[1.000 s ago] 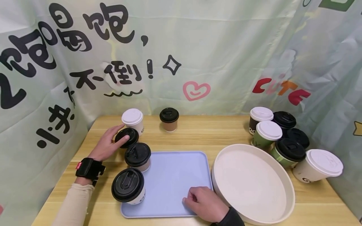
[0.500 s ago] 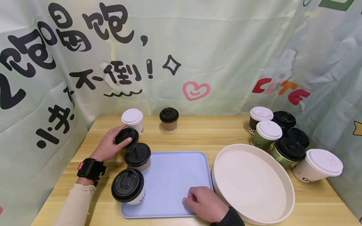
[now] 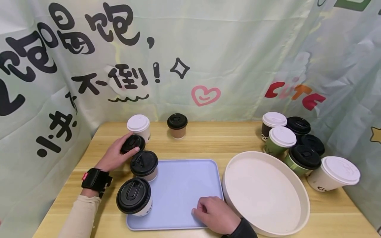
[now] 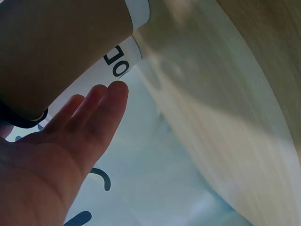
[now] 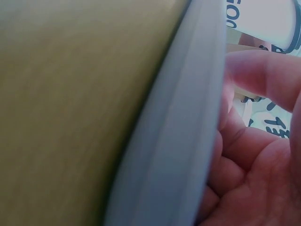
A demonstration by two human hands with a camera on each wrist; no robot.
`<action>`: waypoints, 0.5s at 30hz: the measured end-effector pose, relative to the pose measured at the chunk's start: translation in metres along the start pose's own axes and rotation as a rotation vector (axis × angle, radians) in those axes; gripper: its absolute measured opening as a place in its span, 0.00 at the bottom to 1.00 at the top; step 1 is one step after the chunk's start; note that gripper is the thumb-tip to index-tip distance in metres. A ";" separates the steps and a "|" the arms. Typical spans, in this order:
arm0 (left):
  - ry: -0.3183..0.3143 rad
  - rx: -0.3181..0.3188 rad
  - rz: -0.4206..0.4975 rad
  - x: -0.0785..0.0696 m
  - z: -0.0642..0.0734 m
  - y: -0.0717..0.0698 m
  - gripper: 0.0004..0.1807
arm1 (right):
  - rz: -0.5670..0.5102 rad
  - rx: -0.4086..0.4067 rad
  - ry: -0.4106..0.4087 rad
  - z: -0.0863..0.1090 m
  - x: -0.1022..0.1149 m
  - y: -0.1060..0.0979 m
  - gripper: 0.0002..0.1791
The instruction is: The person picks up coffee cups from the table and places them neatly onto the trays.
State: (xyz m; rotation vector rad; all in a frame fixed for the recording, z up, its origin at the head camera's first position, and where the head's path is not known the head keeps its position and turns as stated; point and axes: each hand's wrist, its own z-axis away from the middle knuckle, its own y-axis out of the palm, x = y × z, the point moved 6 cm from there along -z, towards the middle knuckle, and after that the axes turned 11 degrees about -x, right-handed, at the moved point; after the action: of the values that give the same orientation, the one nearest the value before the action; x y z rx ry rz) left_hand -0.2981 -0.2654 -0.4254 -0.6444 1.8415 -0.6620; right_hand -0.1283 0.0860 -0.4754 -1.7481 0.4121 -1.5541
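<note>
My left hand [image 3: 114,152] reaches around a small cup with a black lid [image 3: 133,144]. The thumb lies along the lid's near side, the fingers along its far left side. In the left wrist view the brown cup body [image 4: 61,42] shows beside nearly straight fingers [image 4: 101,122], with a gap showing. Behind it stands a white-lidded cup [image 3: 138,126]. Nearer me are another black-lidded brown cup [image 3: 144,164] and a larger white cup with black lid [image 3: 134,196], over the left edge of the lilac tray [image 3: 184,185]. My right hand [image 3: 216,213] rests loosely curled on the tray's right front, holding nothing.
A round cream tray [image 3: 266,195] sits right of the lilac one. Several lidded cups, including a green one [image 3: 278,142] and a white one [image 3: 333,175], crowd the right side. A small brown cup [image 3: 177,126] stands at the back, near the printed cloth [image 3: 232,49].
My left hand has shifted slightly right, bringing its thumb farther along the lid's near side. The cups and my right hand have stayed in place.
</note>
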 end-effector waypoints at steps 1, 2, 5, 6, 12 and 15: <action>-0.002 0.001 0.003 0.000 0.000 0.000 0.43 | -0.001 0.000 0.001 0.000 0.000 0.000 0.19; -0.005 0.003 0.006 0.000 0.000 0.001 0.43 | -0.001 0.000 0.002 0.000 0.000 0.000 0.19; -0.018 0.006 0.011 0.001 -0.001 0.002 0.43 | -0.001 0.000 0.002 0.000 0.000 -0.001 0.19; -0.022 0.009 0.010 0.002 -0.001 0.002 0.44 | -0.003 0.002 0.004 0.000 0.000 -0.001 0.19; -0.024 0.014 0.006 0.003 -0.001 0.004 0.46 | -0.010 0.007 0.014 0.000 0.000 0.000 0.18; -0.022 0.015 0.012 0.003 -0.002 0.003 0.46 | -0.012 0.005 0.013 0.000 0.001 -0.001 0.19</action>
State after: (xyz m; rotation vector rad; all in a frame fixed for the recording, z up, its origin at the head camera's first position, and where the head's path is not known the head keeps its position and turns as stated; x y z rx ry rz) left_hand -0.3010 -0.2650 -0.4294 -0.6277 1.8173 -0.6581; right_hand -0.1284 0.0861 -0.4746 -1.7408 0.4045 -1.5749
